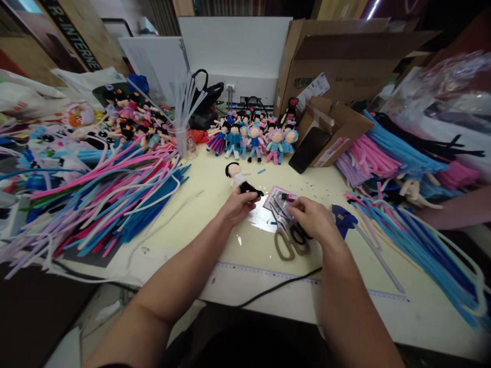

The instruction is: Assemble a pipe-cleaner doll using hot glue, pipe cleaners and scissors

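A small doll (240, 179) with black hair, a white top and black legs lies tilted in my left hand (236, 205). The thumb and fingers of that hand are closed around its legs. Over a little pile of tools, my right hand (315, 219) has its fingertips pressed together; what they pinch, if anything, is hidden. Just left of those fingertips are small flat packets (282, 200) on a pink-edged card. Scissors with beige handles (286, 244) lie below them, beside a black-handled tool (299, 234) partly under my right hand.
Fuzzy craft stems (126, 199) are heaped at left, with more blue stems (429, 260) at right. Finished dolls (253, 135) stand at the back near a small open carton (335, 128) and a dark phone (310, 148). A ruler strip (274, 275) runs along the front edge.
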A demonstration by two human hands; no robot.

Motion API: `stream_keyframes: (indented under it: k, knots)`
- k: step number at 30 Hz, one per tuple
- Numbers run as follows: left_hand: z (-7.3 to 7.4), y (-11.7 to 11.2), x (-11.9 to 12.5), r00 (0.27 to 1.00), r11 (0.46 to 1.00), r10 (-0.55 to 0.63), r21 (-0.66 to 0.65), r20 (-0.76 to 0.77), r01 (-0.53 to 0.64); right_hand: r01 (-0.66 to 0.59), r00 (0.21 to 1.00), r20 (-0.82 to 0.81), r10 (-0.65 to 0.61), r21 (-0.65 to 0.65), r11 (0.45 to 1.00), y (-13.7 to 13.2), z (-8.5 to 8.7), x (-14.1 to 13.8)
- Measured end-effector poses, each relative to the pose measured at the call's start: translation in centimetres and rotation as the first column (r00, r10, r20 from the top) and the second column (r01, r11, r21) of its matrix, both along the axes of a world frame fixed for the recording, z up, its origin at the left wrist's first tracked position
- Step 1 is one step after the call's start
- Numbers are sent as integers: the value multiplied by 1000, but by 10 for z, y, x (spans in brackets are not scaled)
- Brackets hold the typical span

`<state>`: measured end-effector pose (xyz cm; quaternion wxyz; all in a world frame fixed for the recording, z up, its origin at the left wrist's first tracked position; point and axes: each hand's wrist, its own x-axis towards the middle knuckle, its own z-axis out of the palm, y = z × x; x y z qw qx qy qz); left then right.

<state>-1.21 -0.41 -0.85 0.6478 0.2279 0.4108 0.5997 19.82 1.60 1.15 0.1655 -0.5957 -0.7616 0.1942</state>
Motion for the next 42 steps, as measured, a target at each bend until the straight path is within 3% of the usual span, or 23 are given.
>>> stream_keyframes:
  k: [4, 8, 11, 14, 16, 18, 23, 29, 42]
  knots:
    - [4, -1, -1, 999, 1000, 24, -10, 39, -24, -8, 960, 278, 32, -89, 996, 2, -5, 0]
    - [8, -4, -2, 996, 999, 38, -32, 85, -35, 6, 952, 307, 19, -79, 997, 3, -9, -4]
    - [9, -4, -3, 990, 998, 53, -46, 132, -47, 15, 976, 216, -9, -29, 999, 1, -7, -5]
    - [10, -5, -4, 981, 996, 55, -78, 185, -41, -74, 993, -96, 74, 1, 997, -6, -2, -10]
    - [11, -6, -4, 975, 996, 46, -90, 217, -27, -172, 928, -328, 178, 46, 984, -13, 1, -18]
    - [13, -7, -3, 969, 996, 38, -92, 244, -15, -216, 862, -450, 233, 91, 972, -21, 2, -28]
    - [20, -13, -4, 945, 996, 32, -95, 326, -1, -190, 852, -468, 235, 142, 971, -36, -3, -52]
    - [27, -17, -3, 902, 994, 38, -105, 431, 8, -156, 831, -513, 214, 153, 976, -40, -13, -60]
    - [25, -17, 0, 914, 995, 26, -103, 405, 17, -206, 849, -458, 264, 173, 963, -38, -14, -59]
